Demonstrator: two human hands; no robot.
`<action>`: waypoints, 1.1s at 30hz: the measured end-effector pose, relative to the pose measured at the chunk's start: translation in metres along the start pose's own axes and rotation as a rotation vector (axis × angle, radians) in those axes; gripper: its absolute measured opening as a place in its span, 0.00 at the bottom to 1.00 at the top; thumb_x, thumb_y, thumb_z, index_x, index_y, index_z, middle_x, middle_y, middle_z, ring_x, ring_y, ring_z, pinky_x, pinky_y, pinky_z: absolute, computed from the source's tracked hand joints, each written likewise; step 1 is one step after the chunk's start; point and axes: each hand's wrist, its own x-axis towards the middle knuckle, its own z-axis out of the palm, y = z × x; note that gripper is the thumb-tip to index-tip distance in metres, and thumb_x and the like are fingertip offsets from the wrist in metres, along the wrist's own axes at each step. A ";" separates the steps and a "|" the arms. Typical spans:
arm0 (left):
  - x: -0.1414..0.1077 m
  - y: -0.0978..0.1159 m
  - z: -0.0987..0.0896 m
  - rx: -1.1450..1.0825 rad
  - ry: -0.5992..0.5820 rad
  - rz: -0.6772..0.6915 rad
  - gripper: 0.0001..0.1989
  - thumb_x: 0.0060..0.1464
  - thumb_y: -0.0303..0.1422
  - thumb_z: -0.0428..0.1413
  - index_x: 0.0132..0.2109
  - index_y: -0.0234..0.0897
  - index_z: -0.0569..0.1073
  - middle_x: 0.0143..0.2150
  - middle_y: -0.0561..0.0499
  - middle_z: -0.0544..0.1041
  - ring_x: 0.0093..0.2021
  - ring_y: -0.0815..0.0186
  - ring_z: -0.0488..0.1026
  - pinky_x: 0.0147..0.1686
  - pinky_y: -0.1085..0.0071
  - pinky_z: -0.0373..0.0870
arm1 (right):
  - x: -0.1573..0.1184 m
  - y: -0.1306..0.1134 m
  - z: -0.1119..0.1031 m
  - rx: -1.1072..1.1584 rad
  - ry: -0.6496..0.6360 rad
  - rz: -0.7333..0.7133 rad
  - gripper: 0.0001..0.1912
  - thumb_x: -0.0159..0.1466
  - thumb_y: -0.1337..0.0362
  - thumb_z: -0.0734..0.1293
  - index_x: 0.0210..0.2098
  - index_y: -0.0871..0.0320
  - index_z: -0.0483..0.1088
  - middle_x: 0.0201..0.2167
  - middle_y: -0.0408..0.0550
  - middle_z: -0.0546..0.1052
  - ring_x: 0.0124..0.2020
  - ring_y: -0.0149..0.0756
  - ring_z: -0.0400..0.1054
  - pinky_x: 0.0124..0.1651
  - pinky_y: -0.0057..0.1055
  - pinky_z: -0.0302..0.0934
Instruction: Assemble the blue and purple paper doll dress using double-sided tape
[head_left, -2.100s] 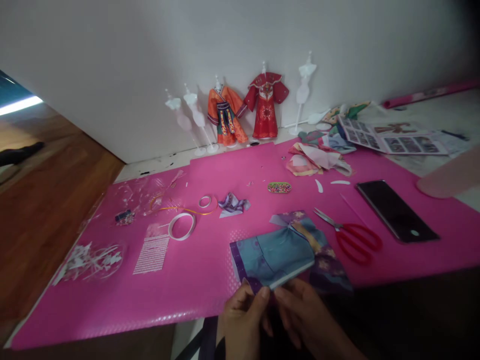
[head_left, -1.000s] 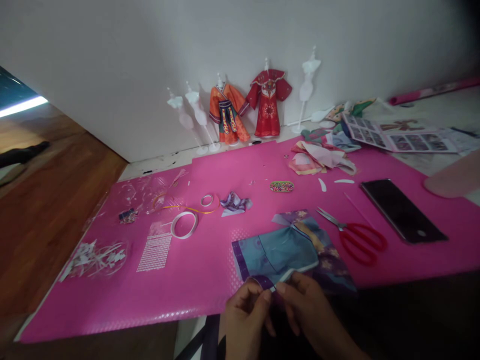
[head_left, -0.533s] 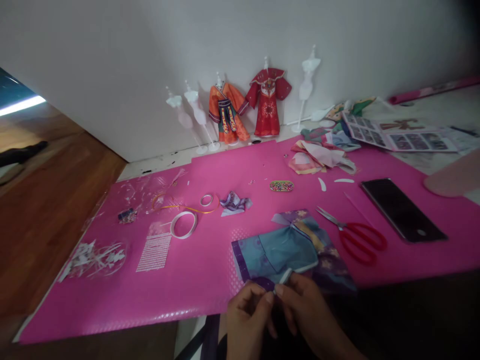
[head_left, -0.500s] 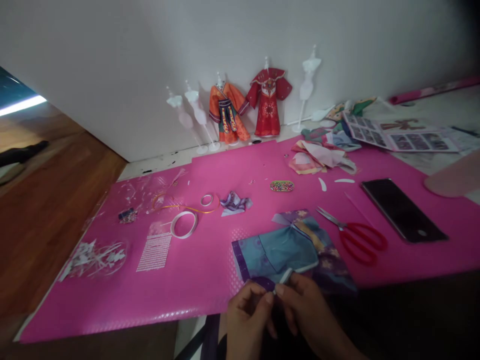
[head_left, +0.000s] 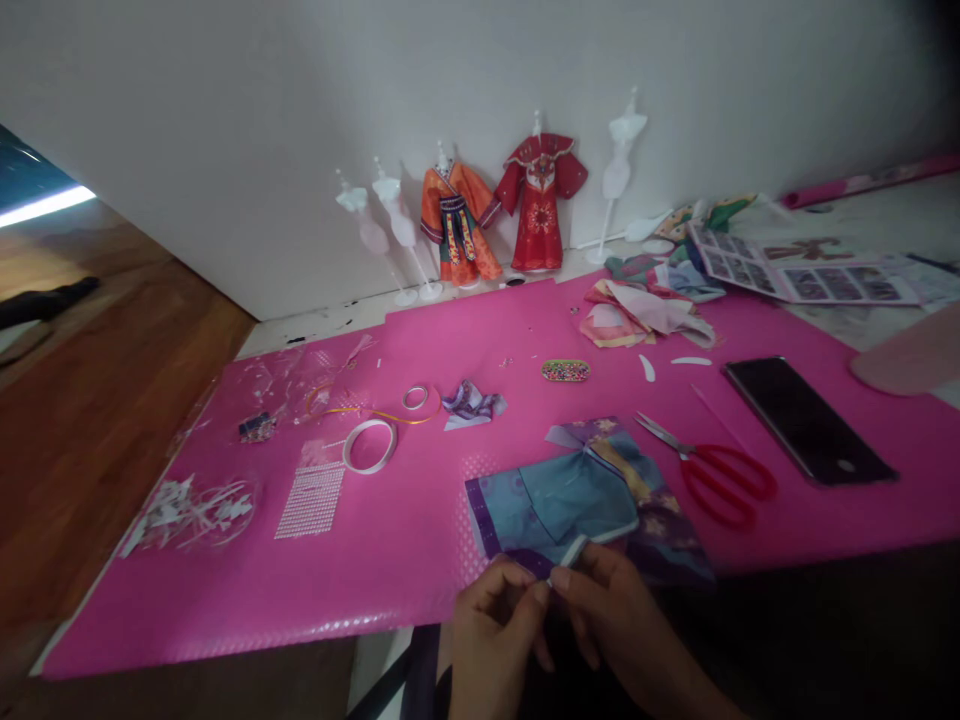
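Note:
A small blue and purple doll dress (head_left: 570, 500) lies at the front edge of the pink mat (head_left: 405, 560), its lower edge raised toward me. My left hand (head_left: 501, 610) pinches the purple trim at that edge. Close beside it, my right hand (head_left: 604, 595) is closed on the same edge, where a narrow white strip (head_left: 574, 550) runs along the fabric. The fingertips of both hands nearly meet, and what lies right between them is too small to make out. To the right of the dress rest red-handled scissors (head_left: 709, 470), blades pointing away.
A phone (head_left: 810, 420) lies on the right. Rolls of white tape (head_left: 370, 447), a sheet of small beads (head_left: 311, 500), a purple fabric scrap (head_left: 472, 404) and a bag of white strips (head_left: 191, 512) are on the left. Dressed doll forms (head_left: 538, 205) stand along the wall.
The view has shifted very slightly. Both hands keep their hold on the dress edge, with hardly any movement.

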 end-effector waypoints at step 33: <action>0.001 0.011 0.003 0.108 -0.027 -0.003 0.10 0.50 0.35 0.59 0.25 0.36 0.69 0.18 0.57 0.69 0.15 0.74 0.65 0.18 0.78 0.60 | -0.002 -0.002 -0.002 0.051 -0.043 0.024 0.18 0.53 0.51 0.73 0.29 0.61 0.69 0.14 0.34 0.63 0.12 0.20 0.49 0.13 0.19 0.45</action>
